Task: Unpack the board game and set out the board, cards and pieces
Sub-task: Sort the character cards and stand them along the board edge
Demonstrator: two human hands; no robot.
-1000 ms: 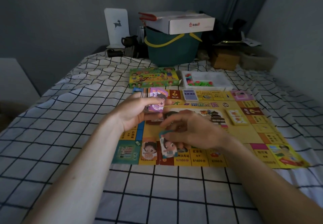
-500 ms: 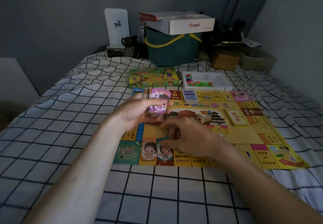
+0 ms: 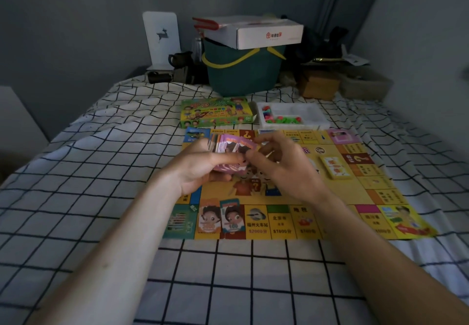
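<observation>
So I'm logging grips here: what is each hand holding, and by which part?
The left hand grips a stack of play money round its lower end. The right hand pinches the top pink note at its right edge.

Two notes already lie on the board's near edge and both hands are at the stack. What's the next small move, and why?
Probably the right hand draws the top purple note off the stack gripped by the left hand and lays it beside the blue 100 note, continuing that row.
</observation>
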